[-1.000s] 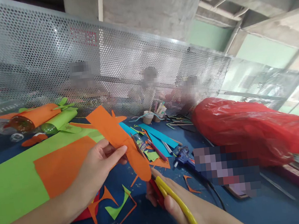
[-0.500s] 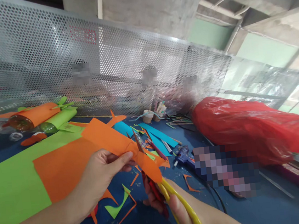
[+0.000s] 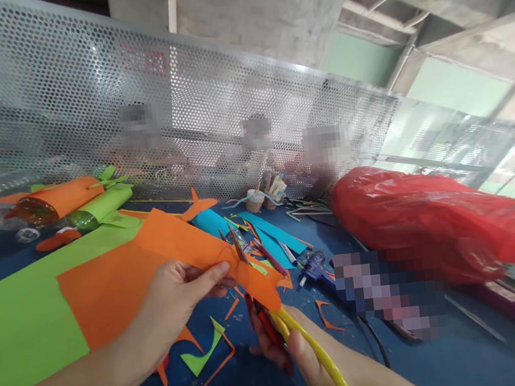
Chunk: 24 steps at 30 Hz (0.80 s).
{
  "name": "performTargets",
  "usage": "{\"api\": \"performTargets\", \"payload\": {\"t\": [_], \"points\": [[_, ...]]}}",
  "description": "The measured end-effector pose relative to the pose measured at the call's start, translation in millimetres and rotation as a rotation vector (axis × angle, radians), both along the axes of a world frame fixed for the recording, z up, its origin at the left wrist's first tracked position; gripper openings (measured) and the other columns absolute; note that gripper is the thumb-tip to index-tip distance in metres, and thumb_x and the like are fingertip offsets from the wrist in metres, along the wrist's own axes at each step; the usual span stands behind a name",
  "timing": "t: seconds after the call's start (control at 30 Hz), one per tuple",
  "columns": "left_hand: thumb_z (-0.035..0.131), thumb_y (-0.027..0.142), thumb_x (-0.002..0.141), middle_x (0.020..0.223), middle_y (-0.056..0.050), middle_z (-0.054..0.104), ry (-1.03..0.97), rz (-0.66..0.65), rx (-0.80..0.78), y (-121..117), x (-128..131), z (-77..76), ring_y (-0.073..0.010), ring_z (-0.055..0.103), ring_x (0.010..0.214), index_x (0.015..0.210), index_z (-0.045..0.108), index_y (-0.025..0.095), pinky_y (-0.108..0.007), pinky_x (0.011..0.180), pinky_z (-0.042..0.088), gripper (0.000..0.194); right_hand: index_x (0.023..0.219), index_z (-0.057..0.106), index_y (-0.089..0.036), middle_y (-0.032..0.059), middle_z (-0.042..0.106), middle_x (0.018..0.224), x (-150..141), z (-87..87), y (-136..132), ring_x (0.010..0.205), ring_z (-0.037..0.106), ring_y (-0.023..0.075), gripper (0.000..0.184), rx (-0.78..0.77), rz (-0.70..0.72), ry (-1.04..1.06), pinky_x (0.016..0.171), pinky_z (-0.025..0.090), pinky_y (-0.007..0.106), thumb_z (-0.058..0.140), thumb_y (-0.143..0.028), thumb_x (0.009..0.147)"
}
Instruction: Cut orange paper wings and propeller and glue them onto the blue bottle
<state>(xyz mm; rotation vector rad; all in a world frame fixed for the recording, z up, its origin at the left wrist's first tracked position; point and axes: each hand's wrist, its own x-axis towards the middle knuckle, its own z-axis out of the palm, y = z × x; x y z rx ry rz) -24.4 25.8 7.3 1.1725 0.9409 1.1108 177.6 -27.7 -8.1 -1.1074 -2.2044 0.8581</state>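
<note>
My left hand (image 3: 196,285) pinches an orange paper piece (image 3: 188,237) between thumb and fingers; its right end is cut to a rounded lobe. My right hand (image 3: 296,342) is closed around the red and yellow handles of a pair of scissors (image 3: 317,349). The scissor blades are parted around the narrow part of the paper, one blade passing in front of it. Under my left forearm lie a large green sheet (image 3: 32,321) and an orange sheet (image 3: 106,289). Green and orange offcuts (image 3: 207,349) are scattered below my hands.
Bottles wrapped in orange paper (image 3: 78,196) and green paper (image 3: 107,206) lie at the left. A blue glue gun (image 3: 316,270), a pixelated phone-like object (image 3: 388,302) and a red plastic bag (image 3: 426,224) are at the right. Cups of pens (image 3: 256,200) stand before a perforated metal screen (image 3: 230,104); people are behind it.
The orange paper has swung from steeply raised to a flatter slant, its rounded end shifting right. The scissors have moved slightly right and their blades have parted wider. My left hand has shifted slightly right.
</note>
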Motion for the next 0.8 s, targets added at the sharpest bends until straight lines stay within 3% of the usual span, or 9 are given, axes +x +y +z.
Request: {"api": "performTargets", "payload": {"t": [0.17, 0.3, 0.53, 0.8], "points": [[0.077, 0.037, 0.071, 0.067, -0.003, 0.077, -0.002, 0.0, -0.015, 0.0, -0.1, 0.2, -0.0188, 0.073, 0.066, 0.069, 0.075, 0.02, -0.025, 0.066, 0.058, 0.017, 0.089, 0.047, -0.02, 0.0002, 0.045, 0.068, 0.3, -0.9, -0.8, 0.061, 0.044, 0.0155, 0.065, -0.052, 0.038, 0.068, 0.065, 0.049, 0.031, 0.015, -0.077, 0.087], [0.077, 0.034, 0.072, 0.069, -0.003, 0.078, -0.055, -0.024, -0.001, 0.9, 0.1, -0.7, -0.0171, 0.073, 0.067, 0.074, 0.076, 0.02, -0.023, 0.063, 0.057, 0.014, 0.09, 0.045, -0.02, -0.0021, 0.04, 0.066, -1.8, -4.4, -6.1, 0.06, 0.042, 0.0149, 0.064, -0.073, -0.019, 0.098, 0.067, 0.047, 0.031, 0.014, -0.075, 0.088], [0.081, 0.03, 0.068, 0.06, 0.002, 0.074, -0.158, -0.019, -0.057, 2.2, -0.2, -4.1, -0.0119, 0.07, 0.06, 0.062, 0.072, 0.02, -0.017, 0.057, 0.054, 0.015, 0.088, 0.045, -0.02, -0.0007, 0.043, 0.068, -4.1, -2.7, -6.3, 0.062, 0.044, 0.0145, 0.064, -0.043, -0.043, 0.112, 0.057, 0.043, 0.025, 0.017, -0.077, 0.086], [0.08, 0.033, 0.07, 0.074, -0.002, 0.078, -0.131, -0.061, -0.044, 2.3, -0.3, -2.9, -0.0132, 0.071, 0.067, 0.078, 0.076, 0.02, -0.017, 0.061, 0.054, 0.015, 0.09, 0.044, -0.02, 0.0014, 0.048, 0.07, -2.9, 2.2, -1.7, 0.064, 0.05, 0.0163, 0.064, -0.068, 0.014, 0.1, 0.061, 0.046, 0.028, 0.016, -0.077, 0.087]]}}
